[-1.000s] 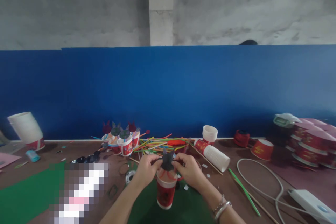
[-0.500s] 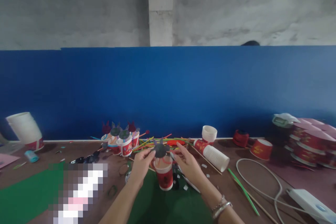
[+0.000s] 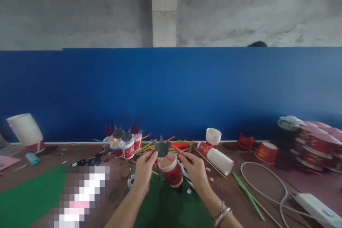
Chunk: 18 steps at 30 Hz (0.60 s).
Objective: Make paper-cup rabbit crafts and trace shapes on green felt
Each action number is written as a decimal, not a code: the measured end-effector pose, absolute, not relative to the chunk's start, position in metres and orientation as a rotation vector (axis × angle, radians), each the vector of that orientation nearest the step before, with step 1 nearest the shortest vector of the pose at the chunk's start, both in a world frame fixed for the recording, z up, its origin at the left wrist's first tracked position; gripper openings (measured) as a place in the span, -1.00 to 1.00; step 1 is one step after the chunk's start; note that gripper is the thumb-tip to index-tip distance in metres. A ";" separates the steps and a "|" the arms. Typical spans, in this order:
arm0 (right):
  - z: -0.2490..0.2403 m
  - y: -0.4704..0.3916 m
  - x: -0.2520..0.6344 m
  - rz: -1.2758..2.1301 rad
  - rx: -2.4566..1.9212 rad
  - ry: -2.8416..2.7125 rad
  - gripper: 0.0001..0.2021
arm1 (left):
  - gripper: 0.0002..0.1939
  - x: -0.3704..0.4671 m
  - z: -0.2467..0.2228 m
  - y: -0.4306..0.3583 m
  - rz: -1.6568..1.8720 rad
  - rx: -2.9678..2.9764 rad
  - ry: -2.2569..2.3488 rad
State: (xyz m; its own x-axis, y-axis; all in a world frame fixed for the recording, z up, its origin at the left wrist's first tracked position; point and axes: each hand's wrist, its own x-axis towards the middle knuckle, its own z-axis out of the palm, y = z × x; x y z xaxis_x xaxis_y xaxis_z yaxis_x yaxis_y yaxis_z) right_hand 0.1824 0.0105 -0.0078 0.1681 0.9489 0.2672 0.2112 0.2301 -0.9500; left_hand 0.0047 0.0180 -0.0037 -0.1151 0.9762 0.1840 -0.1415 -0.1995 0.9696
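Observation:
A red and white paper cup (image 3: 173,174) leans over the dark green sheet (image 3: 171,210) between my hands, tilted with its rim toward the left. A dark grey eared cutout (image 3: 161,148) stands at its rim, and my left hand (image 3: 144,167) pinches that cutout's lower edge. On the other side, my right hand (image 3: 194,168) pinches the end of a red-orange pipe cleaner (image 3: 176,149) that arches at the cup's rim. Finished-looking cups with eared cutouts (image 3: 128,149) stand behind on the left.
Coloured pipe cleaners (image 3: 152,146) lie behind the cup. A stack of cups (image 3: 219,161) lies to the right, near an upturned red cup (image 3: 266,152). A white cable (image 3: 263,194) and power strip (image 3: 316,208) are at the right; stacked cups (image 3: 25,131) stand far left.
The cup has gone from upright to tilted, its base swinging right. The cutout has shifted slightly left and up. My right hand's fingers have closed onto the red-orange pipe cleaner.

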 end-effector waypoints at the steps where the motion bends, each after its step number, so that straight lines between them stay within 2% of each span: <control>1: -0.007 0.010 0.183 0.773 -1.243 -1.317 -0.65 | -0.67 0.005 -0.004 0.018 1.499 1.193 1.071; 5: 0.002 0.005 0.183 0.816 -1.147 -1.402 -0.65 | -0.68 0.002 0.000 0.017 1.531 1.193 1.077; 13: 0.008 -0.001 0.183 1.512 -0.859 -1.208 -0.63 | -0.68 0.002 0.010 0.013 1.464 1.121 0.965; 18: 0.008 -0.002 0.185 1.584 -0.855 -1.266 -0.63 | -0.69 0.004 0.012 0.010 1.453 1.059 0.920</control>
State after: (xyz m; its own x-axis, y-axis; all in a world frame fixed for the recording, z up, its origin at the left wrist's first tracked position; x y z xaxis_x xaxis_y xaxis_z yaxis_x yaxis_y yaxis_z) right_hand 0.1853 -0.0015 0.0076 -0.3497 0.9366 0.0205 -0.2264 -0.0632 -0.9720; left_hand 0.0037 0.0101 0.0120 -0.0400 0.9906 0.1306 -0.3056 -0.1366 0.9423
